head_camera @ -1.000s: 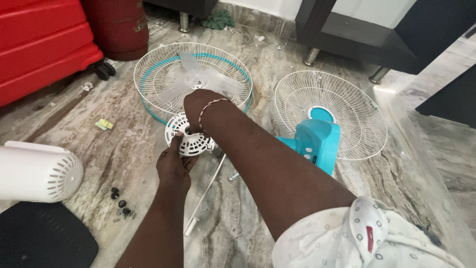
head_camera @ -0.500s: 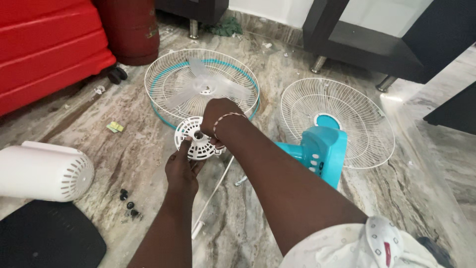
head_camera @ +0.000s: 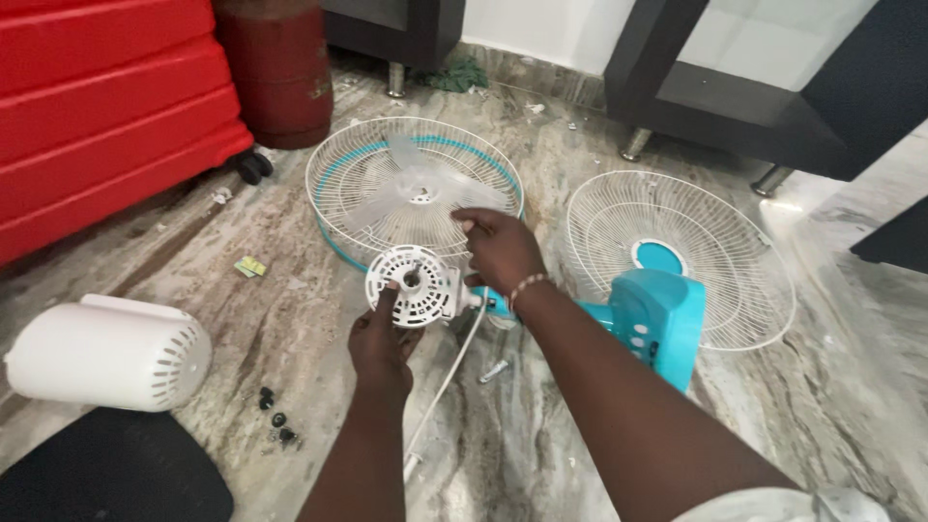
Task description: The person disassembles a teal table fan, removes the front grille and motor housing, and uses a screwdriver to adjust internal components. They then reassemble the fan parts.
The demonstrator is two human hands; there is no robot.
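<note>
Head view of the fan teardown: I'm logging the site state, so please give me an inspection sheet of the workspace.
Surface: marbled stone floor, dusty.
Job's things: white vented motor disc; guard with blades; second guard behind the teal fan body.
Clutter: white motor cover, black screws, a bolt, a paper scrap.
Hands: left hand and right hand hold the disc.
Cables: white cord.
Surroundings: red suitcase, dark cabinets.

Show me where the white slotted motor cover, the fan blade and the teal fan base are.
White slotted motor cover point(head_camera: 414, 285), head view, on its round slotted face.
Fan blade point(head_camera: 406, 198), head view, on a translucent blade inside the grille.
Teal fan base point(head_camera: 659, 324), head view, on its front panel.
</note>
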